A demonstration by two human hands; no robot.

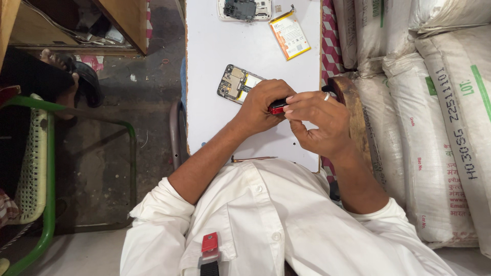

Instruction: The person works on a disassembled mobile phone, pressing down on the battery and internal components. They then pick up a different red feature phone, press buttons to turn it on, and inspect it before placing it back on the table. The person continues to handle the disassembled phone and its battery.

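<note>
Both my hands meet over the white table (215, 46) and grip a small red and black tool (277, 107) between them. My left hand (262, 105) wraps the tool from the left. My right hand (317, 120), with a ring on one finger, pinches its right end. Just beyond my left hand lies an opened phone body (236, 83) with its circuit board showing, partly hidden by my fingers. A thin metal tool (253, 159) lies at the table's near edge, close to my white shirt.
A yellow and white phone battery (290, 36) lies at the far right of the table. Another phone part (244, 9) sits at the far edge. Stacked white sacks (434, 128) fill the right side. A green-framed chair (36, 153) stands on the left floor.
</note>
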